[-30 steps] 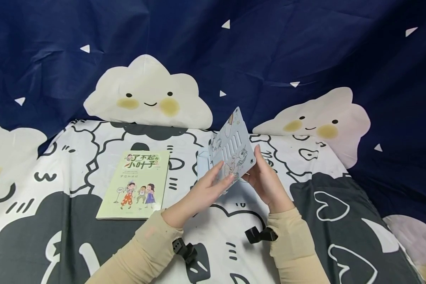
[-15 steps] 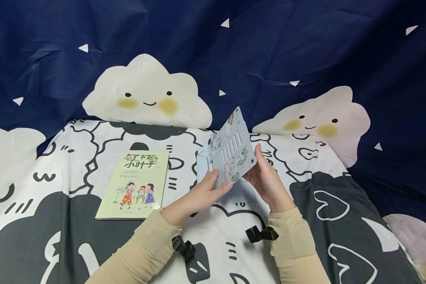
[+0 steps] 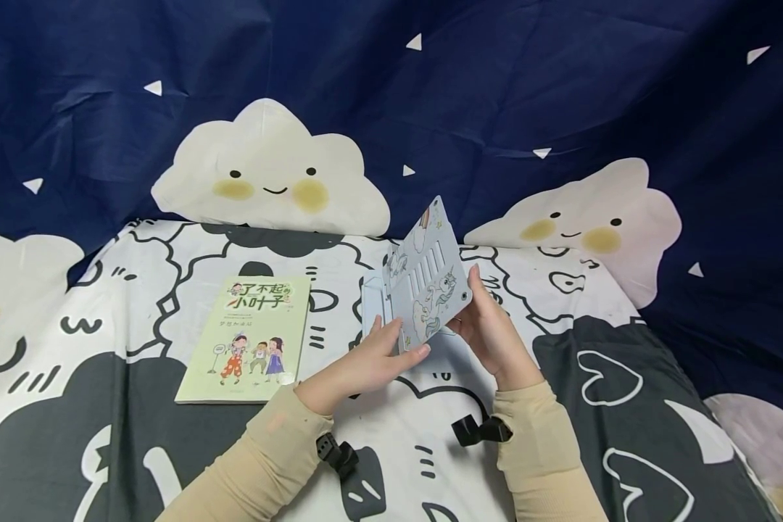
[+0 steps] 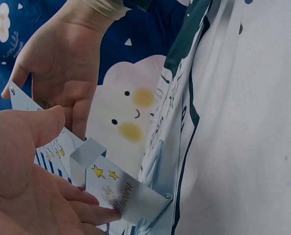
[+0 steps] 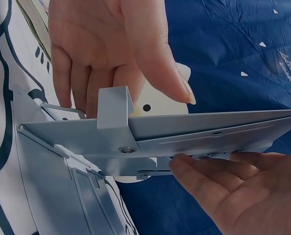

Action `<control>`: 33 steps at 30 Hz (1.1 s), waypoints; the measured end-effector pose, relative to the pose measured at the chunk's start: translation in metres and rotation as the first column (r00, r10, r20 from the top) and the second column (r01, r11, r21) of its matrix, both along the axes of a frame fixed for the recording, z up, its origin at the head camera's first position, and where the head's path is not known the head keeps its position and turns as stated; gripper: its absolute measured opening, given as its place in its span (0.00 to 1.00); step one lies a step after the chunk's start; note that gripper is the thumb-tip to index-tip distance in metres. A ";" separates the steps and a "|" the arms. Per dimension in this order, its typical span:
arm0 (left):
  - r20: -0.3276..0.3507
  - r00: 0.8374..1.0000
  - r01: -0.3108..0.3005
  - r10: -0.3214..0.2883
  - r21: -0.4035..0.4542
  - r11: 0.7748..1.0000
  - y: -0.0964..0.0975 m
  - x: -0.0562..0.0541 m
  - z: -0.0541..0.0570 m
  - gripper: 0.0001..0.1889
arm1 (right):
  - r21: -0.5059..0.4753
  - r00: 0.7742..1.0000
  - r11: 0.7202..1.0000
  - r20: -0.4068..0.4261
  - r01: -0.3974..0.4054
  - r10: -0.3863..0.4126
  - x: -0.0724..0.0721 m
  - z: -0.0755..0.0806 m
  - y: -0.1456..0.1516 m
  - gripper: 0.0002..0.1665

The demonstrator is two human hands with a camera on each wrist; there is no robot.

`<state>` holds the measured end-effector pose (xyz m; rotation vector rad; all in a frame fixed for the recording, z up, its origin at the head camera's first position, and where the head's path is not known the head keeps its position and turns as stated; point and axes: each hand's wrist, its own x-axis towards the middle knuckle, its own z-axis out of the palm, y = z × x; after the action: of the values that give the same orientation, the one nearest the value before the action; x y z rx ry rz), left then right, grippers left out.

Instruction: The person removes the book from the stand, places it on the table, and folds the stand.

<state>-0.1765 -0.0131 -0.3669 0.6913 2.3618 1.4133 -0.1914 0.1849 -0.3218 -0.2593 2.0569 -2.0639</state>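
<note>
A pale blue metal book stand (image 3: 431,275) printed with a unicorn and rainbow rises at a tilt from its flat base (image 5: 57,188). My right hand (image 3: 492,330) holds the plate's right edge, thumb along the rim and fingers behind. Over at the lower left, my left hand (image 3: 372,359) has its thumb away from the fingers across the plate's front. The left fingers (image 4: 94,215) touch the lettered lower ledge (image 4: 121,188), beside a bent clip (image 4: 86,159). In the right wrist view, metal support arms join plate and base beneath the ledge.
A light green children's book (image 3: 244,341) lies flat left of the stand. Sheep-patterned cloth (image 3: 170,290) covers the surface below. Behind it hangs a navy curtain (image 3: 470,94) with smiling clouds. Black camera mounts (image 3: 339,458) sit at both wrists.
The left hand has shifted slightly left and down along the plate, its fingers moving off the printed face toward the ledge. The right hand and the stand's tilt look nearly the same.
</note>
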 end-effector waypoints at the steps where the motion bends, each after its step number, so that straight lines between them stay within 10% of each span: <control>1: -0.004 1.000 0.002 -0.002 0.002 1.000 0.000 0.000 0.000 0.37 | 0.003 1.000 1.000 0.000 0.002 -0.002 0.000 0.000 0.000 0.49; 17: -0.112 0.992 0.062 -0.065 -0.029 0.998 0.001 -0.003 -0.002 0.32 | -0.080 0.997 0.995 0.040 0.067 -0.064 -0.003 -0.001 0.008 0.45; 33: -0.008 1.000 -0.009 0.007 -0.203 0.979 0.000 0.001 -0.001 0.39 | -0.191 0.963 0.952 0.171 0.239 -0.208 -0.012 -0.006 0.030 0.22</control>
<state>-0.1751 -0.0131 -0.3675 0.6321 2.4718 1.1524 -0.2034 0.2147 -0.3274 0.1005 1.8559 -2.3581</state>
